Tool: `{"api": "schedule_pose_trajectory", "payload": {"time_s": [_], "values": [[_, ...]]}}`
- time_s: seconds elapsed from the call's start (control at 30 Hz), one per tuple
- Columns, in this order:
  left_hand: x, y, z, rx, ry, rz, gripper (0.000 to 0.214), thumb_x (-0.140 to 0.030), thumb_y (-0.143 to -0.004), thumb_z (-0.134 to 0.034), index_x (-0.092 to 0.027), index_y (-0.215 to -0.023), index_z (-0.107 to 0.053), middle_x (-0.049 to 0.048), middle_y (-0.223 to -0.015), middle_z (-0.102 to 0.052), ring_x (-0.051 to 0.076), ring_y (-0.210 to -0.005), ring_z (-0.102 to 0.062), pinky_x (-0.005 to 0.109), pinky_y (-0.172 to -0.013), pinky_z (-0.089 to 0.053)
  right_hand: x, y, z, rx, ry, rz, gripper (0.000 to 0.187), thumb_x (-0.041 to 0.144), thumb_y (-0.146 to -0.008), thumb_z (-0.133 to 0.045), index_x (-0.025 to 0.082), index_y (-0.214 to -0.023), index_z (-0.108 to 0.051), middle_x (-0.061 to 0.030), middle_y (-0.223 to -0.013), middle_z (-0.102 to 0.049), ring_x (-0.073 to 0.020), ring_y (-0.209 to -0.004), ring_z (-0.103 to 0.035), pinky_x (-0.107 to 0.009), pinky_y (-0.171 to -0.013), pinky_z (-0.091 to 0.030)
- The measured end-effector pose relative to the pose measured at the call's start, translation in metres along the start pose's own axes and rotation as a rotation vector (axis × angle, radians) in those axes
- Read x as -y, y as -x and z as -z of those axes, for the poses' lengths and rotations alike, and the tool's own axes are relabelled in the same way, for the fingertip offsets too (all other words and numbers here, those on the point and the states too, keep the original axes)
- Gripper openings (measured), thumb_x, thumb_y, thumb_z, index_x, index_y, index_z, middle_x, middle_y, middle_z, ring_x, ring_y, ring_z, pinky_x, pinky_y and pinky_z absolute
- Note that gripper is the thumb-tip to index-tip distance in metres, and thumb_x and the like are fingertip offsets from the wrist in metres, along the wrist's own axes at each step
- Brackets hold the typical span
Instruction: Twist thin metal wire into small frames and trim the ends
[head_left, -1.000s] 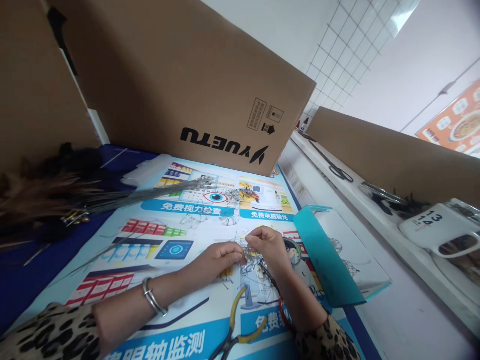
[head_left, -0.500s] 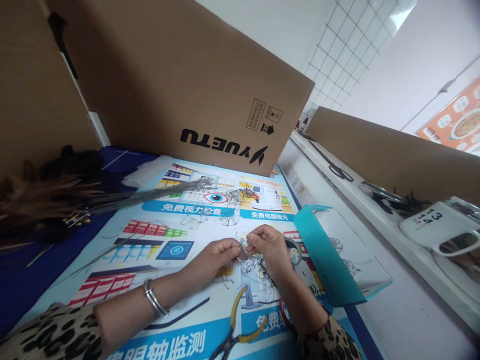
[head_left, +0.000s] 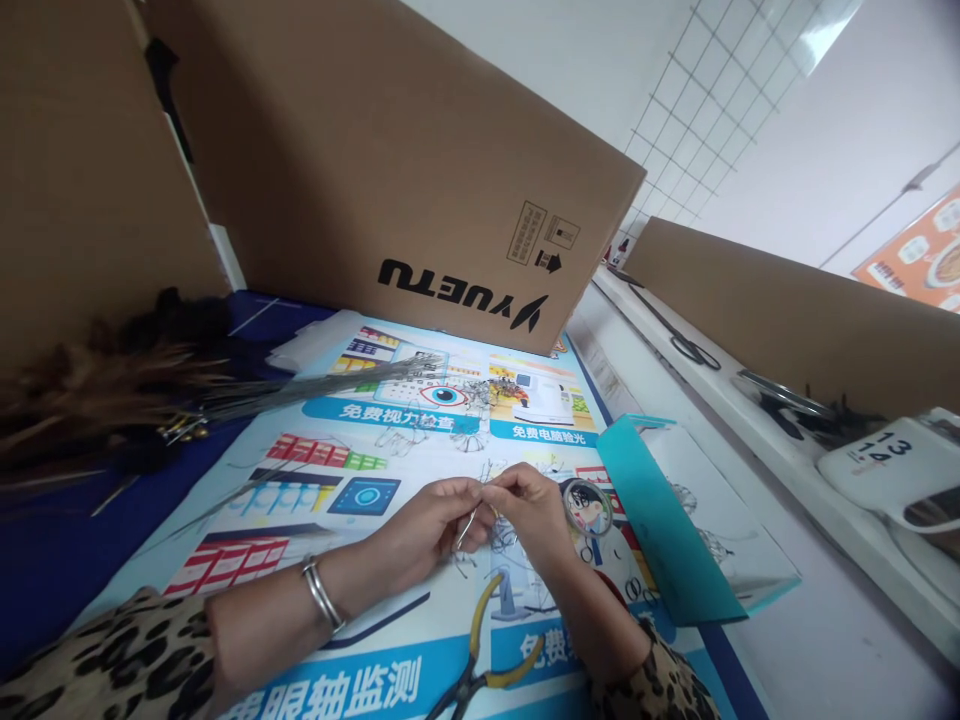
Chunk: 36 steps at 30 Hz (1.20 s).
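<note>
My left hand (head_left: 429, 522) and my right hand (head_left: 529, 508) meet fingertip to fingertip over a printed poster (head_left: 315, 480). Both pinch a thin piece of wire (head_left: 471, 518) that slants down between them. A loose heap of bent wire pieces (head_left: 504, 540) lies on the poster just under the hands. My left wrist wears a silver bangle (head_left: 321, 596). Yellow-handled pliers (head_left: 487, 672) lie on the poster below my right forearm. A roll of clear tape (head_left: 587, 506) sits just right of my right hand.
A tall cardboard box (head_left: 390, 170) stands at the back. A bundle of brown feathers with wire stems (head_left: 112, 390) lies at the left. A teal-edged white box (head_left: 675, 520) lies to the right. More wire pieces (head_left: 450, 420) lie farther back. Scissors (head_left: 675, 335) and a white mug (head_left: 892, 465) rest on the right ledge.
Both hands have drawn slightly nearer and lifted one wire piece clear of the heap; it now slants between the pinching fingers. The view shifted a little.
</note>
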<state>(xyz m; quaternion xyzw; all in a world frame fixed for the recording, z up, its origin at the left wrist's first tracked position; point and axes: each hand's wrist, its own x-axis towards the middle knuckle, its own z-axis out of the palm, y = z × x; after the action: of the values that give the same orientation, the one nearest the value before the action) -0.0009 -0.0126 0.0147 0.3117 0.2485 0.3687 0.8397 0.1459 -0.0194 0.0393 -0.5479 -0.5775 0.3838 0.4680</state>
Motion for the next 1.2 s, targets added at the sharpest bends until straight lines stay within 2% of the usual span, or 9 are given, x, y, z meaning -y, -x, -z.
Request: {"api": "schedule_pose_trajectory", "payload": {"time_s": [0.2,0.4,0.57,0.8,0.93,1.07,1.2], "values": [[0.001,-0.002,0.003,0.009,-0.029,0.015,0.022,-0.032,-0.079,-0.059,-0.013,-0.068,-0.055,-0.0029,-0.054,-0.049,0.004,-0.041,-0.036,0.019,-0.044,-0.023,0.000,-0.002,0.004,0.062,-0.010,-0.053,0.017,0.029,-0.065,-0.071,0.016,-0.064,-0.059,0.0023,-0.060,-0.058,-0.0101,-0.055,-0.049,-0.021,-0.052,-0.038],[-0.002,-0.003,0.002,0.070,-0.096,-0.028,0.029,-0.039,-0.080,-0.057,-0.013,-0.065,-0.054,-0.0047,-0.048,-0.041,0.004,-0.040,-0.031,0.020,-0.043,-0.018,0.004,-0.003,0.005,0.132,-0.234,-0.145,0.019,0.028,-0.064,-0.072,0.015,-0.065,-0.057,0.0032,-0.060,-0.056,-0.0088,-0.054,-0.049,-0.021,-0.055,-0.039],[-0.001,-0.003,0.002,0.102,-0.155,-0.055,0.028,-0.037,-0.081,-0.057,-0.013,-0.068,-0.055,-0.0035,-0.050,-0.044,0.004,-0.040,-0.030,0.021,-0.044,-0.018,0.003,-0.002,0.007,0.136,-0.323,-0.158,0.019,0.025,-0.062,-0.074,0.015,-0.071,-0.060,0.0031,-0.061,-0.056,-0.0084,-0.055,-0.049,-0.020,-0.055,-0.039],[0.003,-0.002,-0.001,0.078,-0.159,-0.069,0.031,-0.040,-0.081,-0.056,-0.012,-0.068,-0.054,-0.0029,-0.051,-0.046,0.004,-0.042,-0.031,0.020,-0.044,-0.017,0.010,0.000,0.009,0.193,-0.271,-0.129,0.015,0.030,-0.069,-0.066,0.016,-0.073,-0.067,0.0005,-0.063,-0.060,-0.0124,-0.060,-0.054,-0.025,-0.062,-0.045],[0.003,-0.004,0.003,0.155,-0.121,0.010,0.026,-0.040,-0.078,-0.060,-0.014,-0.079,-0.058,-0.0002,-0.057,-0.056,0.004,-0.039,-0.039,0.018,-0.042,-0.024,0.014,0.000,0.011,0.230,-0.296,-0.108,0.013,0.029,-0.068,-0.067,0.017,-0.070,-0.066,0.0018,-0.058,-0.058,-0.0116,-0.056,-0.052,-0.024,-0.059,-0.044],[-0.003,-0.007,0.009,0.243,-0.208,0.039,0.025,-0.033,-0.072,-0.068,-0.013,-0.085,-0.062,0.0060,-0.070,-0.065,0.013,-0.054,-0.059,0.023,-0.054,-0.040,0.016,-0.001,0.015,0.215,-0.258,-0.046,0.008,0.026,-0.068,-0.067,0.018,-0.068,-0.066,0.0015,-0.062,-0.060,-0.0118,-0.057,-0.053,-0.024,-0.059,-0.043],[-0.004,-0.011,0.013,0.178,-0.334,-0.023,0.021,-0.029,-0.071,-0.069,-0.014,-0.084,-0.064,0.0052,-0.074,-0.067,0.015,-0.060,-0.062,0.027,-0.062,-0.046,0.014,-0.004,0.019,0.152,-0.069,0.069,0.004,0.022,-0.070,-0.064,0.020,-0.070,-0.068,0.0002,-0.067,-0.063,-0.0141,-0.063,-0.057,-0.025,-0.063,-0.045]]}}
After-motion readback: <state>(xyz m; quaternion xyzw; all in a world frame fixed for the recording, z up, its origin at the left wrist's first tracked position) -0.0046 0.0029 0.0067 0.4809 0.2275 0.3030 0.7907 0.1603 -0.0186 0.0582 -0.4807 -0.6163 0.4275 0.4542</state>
